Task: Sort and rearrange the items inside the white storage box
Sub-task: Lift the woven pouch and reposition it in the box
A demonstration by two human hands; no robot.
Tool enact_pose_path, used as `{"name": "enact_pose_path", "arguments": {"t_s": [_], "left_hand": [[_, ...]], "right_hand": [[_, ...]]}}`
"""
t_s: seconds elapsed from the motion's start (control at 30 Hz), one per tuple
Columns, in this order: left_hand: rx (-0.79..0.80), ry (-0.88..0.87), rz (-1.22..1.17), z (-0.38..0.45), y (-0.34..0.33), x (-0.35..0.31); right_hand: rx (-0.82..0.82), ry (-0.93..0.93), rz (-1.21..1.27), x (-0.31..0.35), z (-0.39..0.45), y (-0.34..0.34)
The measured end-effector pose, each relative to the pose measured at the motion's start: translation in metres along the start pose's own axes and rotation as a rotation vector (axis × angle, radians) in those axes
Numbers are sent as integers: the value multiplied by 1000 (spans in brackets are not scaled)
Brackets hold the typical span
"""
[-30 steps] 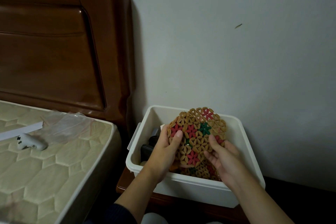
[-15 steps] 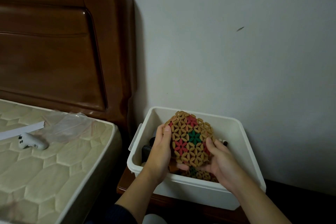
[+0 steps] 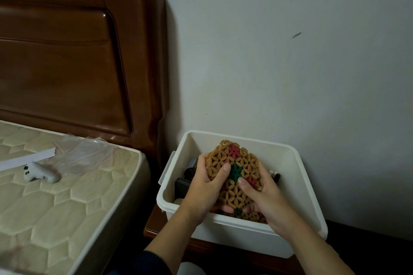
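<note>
Pale wall backs a bedside corner. Both thumbs and fingers clamp a beaded flower-pattern mat, which has turned narrower and more upright over the past second, probably to be stood on edge. It hangs inside the white storage box, left hand at nine o'clock, right hand at four.

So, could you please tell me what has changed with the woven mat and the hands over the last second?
The woven mat has been folded narrower, its edges curled inward, and sits lower over the white storage box. The left hand and the right hand have closed in toward each other, both still gripping it. The dark items in the box, the controller and the plastic bag on the mattress stayed put.
</note>
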State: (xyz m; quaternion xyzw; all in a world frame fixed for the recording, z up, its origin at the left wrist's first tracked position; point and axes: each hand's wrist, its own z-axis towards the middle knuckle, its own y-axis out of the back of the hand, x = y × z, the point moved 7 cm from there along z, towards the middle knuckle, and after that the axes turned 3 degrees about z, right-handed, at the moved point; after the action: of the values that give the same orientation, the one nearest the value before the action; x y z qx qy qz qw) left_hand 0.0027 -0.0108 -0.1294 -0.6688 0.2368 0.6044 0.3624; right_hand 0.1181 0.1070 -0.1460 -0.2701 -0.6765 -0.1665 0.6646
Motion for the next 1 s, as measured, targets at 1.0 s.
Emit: {"name": "enact_pose_path", "arguments": {"t_s": [1.0], "left_hand": [[-71,-149,108,-4,3,-9]], "right_hand": [[-282,-20,17,-15,6,28]]}}
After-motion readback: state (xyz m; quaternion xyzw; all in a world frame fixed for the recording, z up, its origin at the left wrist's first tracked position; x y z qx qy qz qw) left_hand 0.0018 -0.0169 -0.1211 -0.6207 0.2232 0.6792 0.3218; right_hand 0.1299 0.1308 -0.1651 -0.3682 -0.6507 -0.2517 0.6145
